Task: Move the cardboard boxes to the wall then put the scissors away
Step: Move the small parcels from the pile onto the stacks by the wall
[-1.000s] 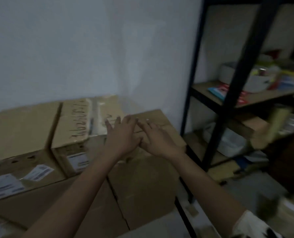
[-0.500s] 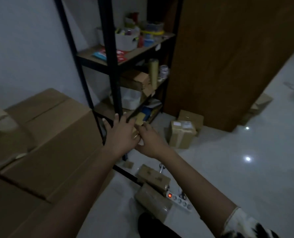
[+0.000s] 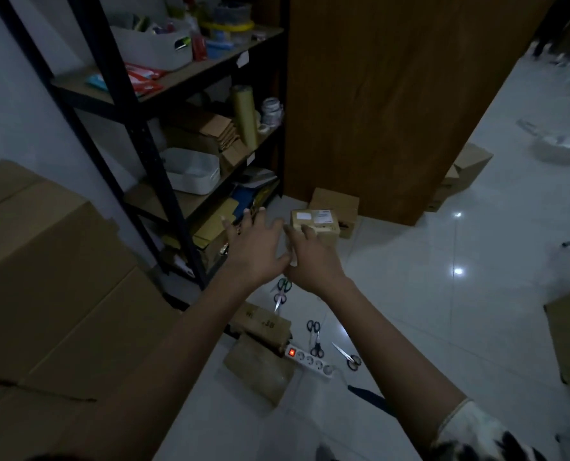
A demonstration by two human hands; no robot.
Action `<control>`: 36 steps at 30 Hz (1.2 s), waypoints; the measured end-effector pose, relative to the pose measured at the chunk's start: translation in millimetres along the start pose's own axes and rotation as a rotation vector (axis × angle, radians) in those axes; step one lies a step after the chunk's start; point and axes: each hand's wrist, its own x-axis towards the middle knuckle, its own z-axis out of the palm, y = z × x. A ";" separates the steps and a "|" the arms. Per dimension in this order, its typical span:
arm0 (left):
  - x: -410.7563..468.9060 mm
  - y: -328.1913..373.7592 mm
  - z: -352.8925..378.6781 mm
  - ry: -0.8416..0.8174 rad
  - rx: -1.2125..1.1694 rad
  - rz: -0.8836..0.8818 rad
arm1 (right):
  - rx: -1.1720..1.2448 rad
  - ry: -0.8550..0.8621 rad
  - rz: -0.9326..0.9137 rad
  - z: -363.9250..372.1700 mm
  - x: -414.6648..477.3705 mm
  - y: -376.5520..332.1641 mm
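While big cardboard boxes (image 3: 54, 277) sit by the wall (image 3: 11, 111), smaller boxes (image 3: 314, 221) and several scissors (image 3: 313, 327) lie on the floor (image 3: 443, 311), apparently untidied in this gloom; left hand (image 3: 253, 251) and right hand (image 3: 310, 261) hover empty, fingers loosely spread.

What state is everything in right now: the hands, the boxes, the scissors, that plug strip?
Left hand: open, holding nothing.
Right hand: open, holding nothing.
Power strip: switched on, its switch glows red.
Scissors: several pairs lying loose on the floor.
Small labelled box: closed, on the floor.
Big boxes: flaps shut, beside the shelf.
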 end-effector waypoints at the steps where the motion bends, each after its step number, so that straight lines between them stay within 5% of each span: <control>1: 4.5 8.9 1.7 -0.012 -0.009 -0.002 | 0.009 -0.005 -0.002 -2.4 1.5 9.7; 21: 136.5 157.0 107.6 -0.284 -0.086 -0.065 | -0.080 -0.222 0.148 -16.6 44.0 253.5; 36: 409.2 214.1 141.3 -0.325 -0.195 -0.207 | -0.343 -0.342 -0.115 -79.6 269.1 401.8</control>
